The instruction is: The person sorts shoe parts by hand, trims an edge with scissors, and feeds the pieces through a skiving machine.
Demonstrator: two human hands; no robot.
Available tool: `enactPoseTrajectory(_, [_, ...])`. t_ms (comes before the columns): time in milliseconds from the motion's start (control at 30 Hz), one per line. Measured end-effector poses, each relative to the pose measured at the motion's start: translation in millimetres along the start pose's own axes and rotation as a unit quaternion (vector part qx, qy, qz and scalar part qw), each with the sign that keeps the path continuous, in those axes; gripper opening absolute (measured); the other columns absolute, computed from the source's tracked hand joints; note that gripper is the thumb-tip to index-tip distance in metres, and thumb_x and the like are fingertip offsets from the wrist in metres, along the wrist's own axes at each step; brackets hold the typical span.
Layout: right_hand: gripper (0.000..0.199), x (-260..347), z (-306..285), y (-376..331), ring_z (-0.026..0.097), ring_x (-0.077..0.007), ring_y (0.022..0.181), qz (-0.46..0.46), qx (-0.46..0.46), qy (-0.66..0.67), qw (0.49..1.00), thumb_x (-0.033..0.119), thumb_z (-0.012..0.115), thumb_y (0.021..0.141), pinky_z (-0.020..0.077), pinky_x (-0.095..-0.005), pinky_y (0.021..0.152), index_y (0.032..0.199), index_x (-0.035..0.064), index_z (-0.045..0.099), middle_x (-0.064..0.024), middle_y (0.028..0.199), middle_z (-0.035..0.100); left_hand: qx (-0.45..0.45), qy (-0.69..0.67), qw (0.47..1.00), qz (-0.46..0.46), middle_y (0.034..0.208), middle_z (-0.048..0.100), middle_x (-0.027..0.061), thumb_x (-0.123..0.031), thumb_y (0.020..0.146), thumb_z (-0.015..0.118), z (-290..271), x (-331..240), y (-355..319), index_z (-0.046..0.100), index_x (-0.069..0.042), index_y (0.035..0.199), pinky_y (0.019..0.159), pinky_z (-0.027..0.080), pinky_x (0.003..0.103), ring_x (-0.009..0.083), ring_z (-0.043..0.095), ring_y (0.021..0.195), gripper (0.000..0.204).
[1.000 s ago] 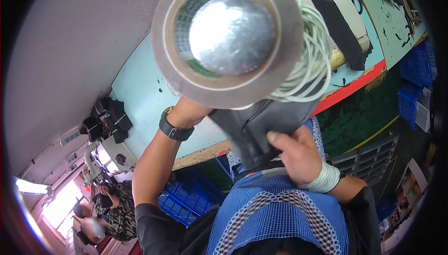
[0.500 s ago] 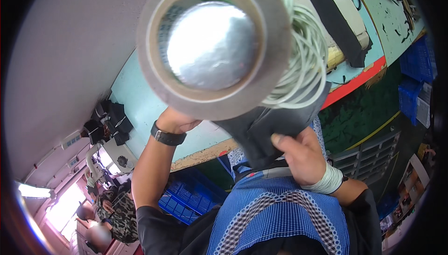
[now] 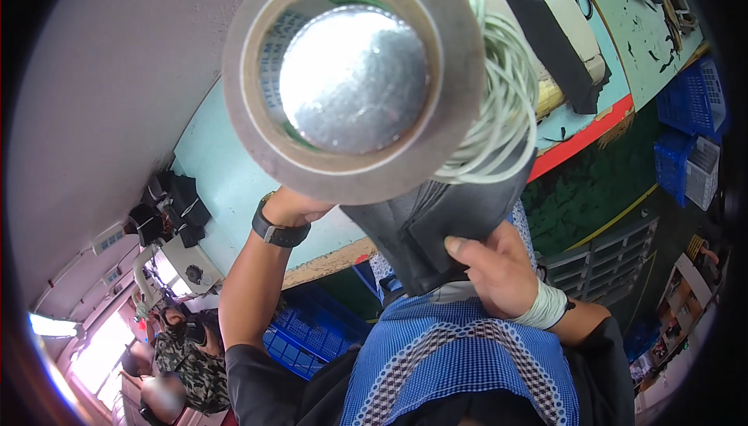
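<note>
My right hand (image 3: 499,270) is closed on a stack of thin black sheets (image 3: 436,231), its thumb pressed on top. The sheets hang over the table's near edge, and several layered edges show. My left hand (image 3: 300,206), below a dark wristwatch (image 3: 279,231), reaches to the left side of the sheets. Its fingers are hidden behind a large roll of tape (image 3: 354,181), so their hold cannot be made out. The roll looms close in the upper middle, with a shiny silver disc (image 3: 354,79) showing through its core. Beside it hangs a bundle of pale green cord (image 3: 506,107).
A light blue table (image 3: 226,146) spreads behind my hands. On it lie a long black strip (image 3: 545,44) and, at its left end, several black pieces (image 3: 183,200). Blue crates (image 3: 308,332) stand beneath. A person in camouflage clothing (image 3: 191,360) works at the lower left.
The view has shifted slightly. My right hand and the black sheets have moved a little, and more layered edges show. The other person's arms have changed position.
</note>
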State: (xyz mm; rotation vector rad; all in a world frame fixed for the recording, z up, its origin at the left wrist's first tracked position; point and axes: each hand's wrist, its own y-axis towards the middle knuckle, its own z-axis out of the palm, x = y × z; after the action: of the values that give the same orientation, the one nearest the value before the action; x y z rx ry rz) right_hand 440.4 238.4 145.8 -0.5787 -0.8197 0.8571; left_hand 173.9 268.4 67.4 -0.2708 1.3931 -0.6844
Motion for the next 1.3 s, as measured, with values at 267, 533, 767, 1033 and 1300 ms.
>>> enactPoseTrajectory(267, [0.041,5.1,8.8,-5.1,0.060,-0.0154,0.104,0.061,0.046,-0.045,0.996,0.003,0.060,0.089,0.0489,-0.0304,0.090,0.126,-0.0024,0.044,-0.0110,0.118,0.059,-0.007,0.209,0.972,0.108,0.109,0.062,0.0085,-0.020,0.098,0.051,2.3,1.9,12.8,0.063,-0.007,0.112,0.095,0.042,0.034,0.0199,0.056,0.105,0.022])
enactPoseTrajectory(533, [0.046,15.1,-13.2,-7.8,0.057,-0.0175,0.110,-0.063,-0.024,-0.034,0.997,-0.001,0.060,0.085,0.0460,-0.0331,0.096,0.128,-0.0011,0.044,-0.0115,0.119,0.057,-0.004,0.434,0.875,0.212,0.089,0.063,0.0173,-0.017,0.096,0.049,33.3,-8.5,25.8,0.064,-0.003,0.100,0.077,0.047,0.036,0.0309,0.061,0.083,0.021])
enactPoseTrajectory(767, [0.065,71.6,-29.0,1.7,0.049,-0.0169,0.120,-0.269,0.035,-0.321,0.907,0.001,0.058,0.083,0.0395,-0.0307,0.101,0.143,-0.0050,0.034,-0.0133,0.133,0.051,0.013,0.271,0.960,0.066,0.096,0.061,0.0233,-0.011,0.091,0.058,109.3,-71.6,-0.5,0.059,0.002,0.099,0.076,0.045,0.041,0.0362,0.057,0.086,0.016])
enactPoseTrajectory(1033, [0.075,116.6,-63.4,80.9,0.030,-0.0535,0.131,-0.409,-0.252,-0.799,0.362,0.010,0.065,0.075,0.0201,-0.0636,0.109,0.142,-0.0007,0.034,-0.0369,0.142,0.029,0.028,0.210,0.976,0.056,0.066,0.063,0.0034,-0.017,0.088,0.070,100.0,-66.8,-25.0,0.065,0.002,0.090,0.055,0.041,0.023,0.0043,0.049,0.061,0.020])
enactPoseTrajectory(1300, [0.053,32.8,-36.1,3.9,0.062,-0.0297,0.107,-0.108,0.201,-0.453,0.862,0.023,0.063,0.089,0.0477,-0.0373,0.091,0.130,-0.0048,0.046,-0.0236,0.117,0.060,-0.078,-0.133,0.987,0.046,0.085,0.070,0.0096,-0.004,0.084,0.071,90.7,-53.4,-27.8,0.066,0.006,0.096,0.071,0.055,0.027,0.0147,0.067,0.079,0.016])
